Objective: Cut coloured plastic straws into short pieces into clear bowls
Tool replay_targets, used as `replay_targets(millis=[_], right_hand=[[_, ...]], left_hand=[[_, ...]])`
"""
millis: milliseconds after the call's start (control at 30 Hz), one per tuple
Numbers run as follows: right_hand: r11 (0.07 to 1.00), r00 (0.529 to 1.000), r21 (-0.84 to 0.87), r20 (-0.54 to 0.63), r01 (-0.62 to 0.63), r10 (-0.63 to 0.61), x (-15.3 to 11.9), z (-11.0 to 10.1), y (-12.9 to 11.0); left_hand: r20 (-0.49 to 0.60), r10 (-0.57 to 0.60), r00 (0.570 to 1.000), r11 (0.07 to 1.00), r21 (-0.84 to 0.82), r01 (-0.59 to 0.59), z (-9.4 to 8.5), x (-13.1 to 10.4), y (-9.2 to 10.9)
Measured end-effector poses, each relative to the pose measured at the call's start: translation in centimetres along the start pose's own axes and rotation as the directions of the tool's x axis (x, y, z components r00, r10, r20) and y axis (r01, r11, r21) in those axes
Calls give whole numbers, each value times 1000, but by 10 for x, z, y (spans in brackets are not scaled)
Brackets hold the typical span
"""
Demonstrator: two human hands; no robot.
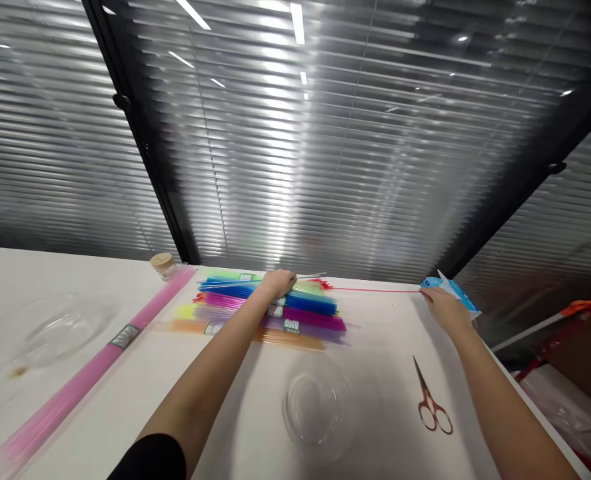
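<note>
Red strand (pixel 375 290) stretches left from the right fingers (pixel 429 295) toward coloured bundles (pixel 302 315).

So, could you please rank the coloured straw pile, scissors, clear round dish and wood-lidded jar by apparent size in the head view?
1. Coloured straw pile
2. Clear round dish
3. Scissors
4. Wood-lidded jar
Distance may shrink the jar.

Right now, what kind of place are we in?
Maybe an office or workroom, with crafts going on. Scissors and bundles of colourful thin sticks lie on a big white table, and wide slatted blinds stand behind it.
</note>
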State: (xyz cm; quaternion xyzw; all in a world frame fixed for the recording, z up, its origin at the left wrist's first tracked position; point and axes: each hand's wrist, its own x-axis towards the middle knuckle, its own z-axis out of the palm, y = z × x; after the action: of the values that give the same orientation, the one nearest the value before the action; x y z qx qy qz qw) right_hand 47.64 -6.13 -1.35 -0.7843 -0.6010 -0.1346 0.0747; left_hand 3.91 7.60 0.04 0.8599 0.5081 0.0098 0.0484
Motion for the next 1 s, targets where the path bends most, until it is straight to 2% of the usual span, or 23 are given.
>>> replay_targets(millis=[100,200,300,400,567,700,833,933,1000], right_hand=[[999,999,-15,-37,-38,38,-16,-22,28],[998,995,-24,-81,-59,57,-33,-45,42],[997,989,-25,-130,-74,70,-51,-65,42],[997,976,-25,-208,-73,66,-66,-82,35],[999,909,-35,-414,32,-44,-86,-110,29],[991,822,-110,-556,75,-124,-100,-137,28],[976,743,-176,-635,129,-212,-114,-163,6],[947,743,-167,-588,275,-319,-122,-177,-32],[913,723,-195,-561,358,-403,-126,-183,-65]], left_hand=[[-107,18,994,1000,26,-16,-3,-5,5],[-245,37,969,998,53,-25,-14,-13,14],[-351,56,935,997,65,-35,-33,-23,27],[-414,87,906,996,67,-65,-54,-37,43],[-464,177,868,984,70,-163,-79,-69,71],[-485,216,848,974,40,-225,-92,-94,83],[-516,247,820,956,-7,-293,-105,-118,91],[-534,284,796,908,-117,-403,-113,-136,102],[-485,320,814,845,-242,-477,-114,-147,109]])
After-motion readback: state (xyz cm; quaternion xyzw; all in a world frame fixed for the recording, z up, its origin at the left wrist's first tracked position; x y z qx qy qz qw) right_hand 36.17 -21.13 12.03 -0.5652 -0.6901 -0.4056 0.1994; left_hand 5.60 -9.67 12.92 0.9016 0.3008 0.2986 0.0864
